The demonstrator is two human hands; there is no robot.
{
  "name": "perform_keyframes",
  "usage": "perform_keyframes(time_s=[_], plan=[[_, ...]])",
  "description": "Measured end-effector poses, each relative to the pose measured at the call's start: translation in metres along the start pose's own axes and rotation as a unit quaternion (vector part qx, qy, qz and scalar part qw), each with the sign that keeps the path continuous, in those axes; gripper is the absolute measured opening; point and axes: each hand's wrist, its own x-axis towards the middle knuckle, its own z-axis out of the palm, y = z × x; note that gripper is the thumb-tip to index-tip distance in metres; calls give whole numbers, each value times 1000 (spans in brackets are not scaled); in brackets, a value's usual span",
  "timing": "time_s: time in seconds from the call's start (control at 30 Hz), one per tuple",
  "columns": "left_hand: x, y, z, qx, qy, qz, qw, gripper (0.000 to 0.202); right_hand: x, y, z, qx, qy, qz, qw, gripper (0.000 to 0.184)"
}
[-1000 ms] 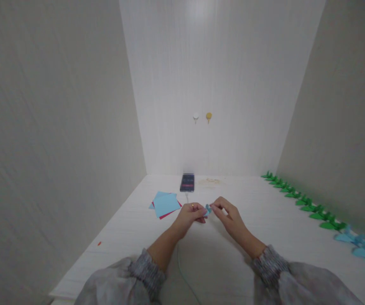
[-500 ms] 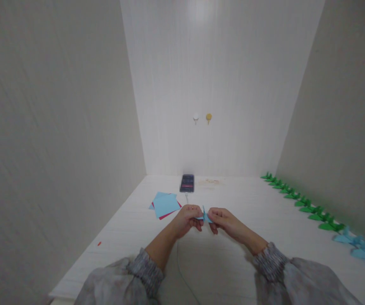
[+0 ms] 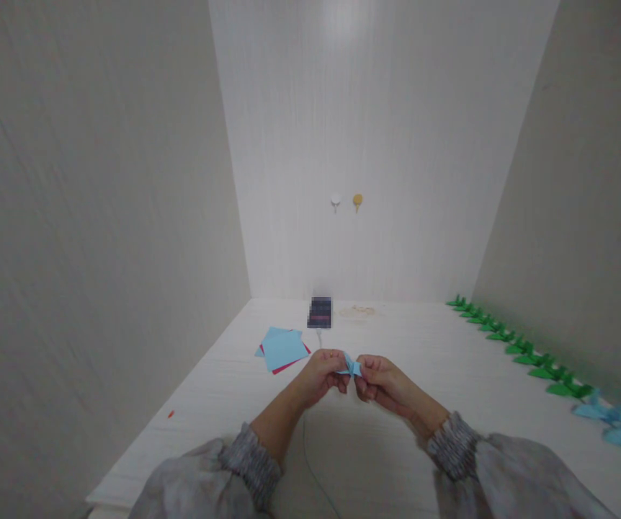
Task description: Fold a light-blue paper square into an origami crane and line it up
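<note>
Where the worktop [image 3: 218, 411] runs along the left wall: carries a tiny red speck [image 3: 171, 414], alone and well apart from everything else.
Paper stack [image 3: 283, 347]: lies flat on the worktop, left of the hands and beyond them; light blue sheets on top, slightly fanned, with a red sheet [image 3: 289, 366] peeking out at the near right edge.
Phone [image 3: 320, 312]: lies near the back wall, just beyond the stack's right corner; blurred, dark with reddish bands.
Cable [image 3: 310, 461]: leaves the phone's near end, passes under the hands, shows pale green between the forearms.
Left hand [image 3: 321, 375]: hovers over the worktop with its grip closed, thumb and fingertips pinching the left end of the blue folded piece; wears a ring [image 3: 332, 354].
Blue folded piece [image 3: 351, 366]: hangs in the air between both hands, above the middle of the worktop, clamped at either end; folds too small to make out.
White hook [image 3: 335, 201] and yellow hook [image 3: 357, 200]: sit side by side on the back wall, high above the phone.
Right hand [image 3: 383, 380]: faces the left one, knuckles nearly touching it, grip pressed shut on the right end of the piece.
Green folded figures [image 3: 510, 347]: line the foot of the right wall in a single row.
Blue folded figures [image 3: 613, 418]: carry on the same row nearer the camera.
</note>
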Motion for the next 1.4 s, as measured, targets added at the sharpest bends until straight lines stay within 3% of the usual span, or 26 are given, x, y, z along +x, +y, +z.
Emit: perform_keyframes(time_s=[0.57, 0.83, 1.23, 1.4], plan=[[-4, -1, -2, -119, -64, 3, 991, 22, 3, 5, 8, 93, -43, -19, 995, 22], [-4, -2, 2, -133, -60, 21, 989, 24, 4, 5, 15, 107, -10, -38, 993, 21], [-3, -2, -3, -144, -75, -1, 987, 23, 4, 6, 12, 103, -26, -25, 994, 18], [-4, -1, -2, -145, -43, -11, 988, 18, 3, 3, 12, 89, -11, -29, 996, 22]])
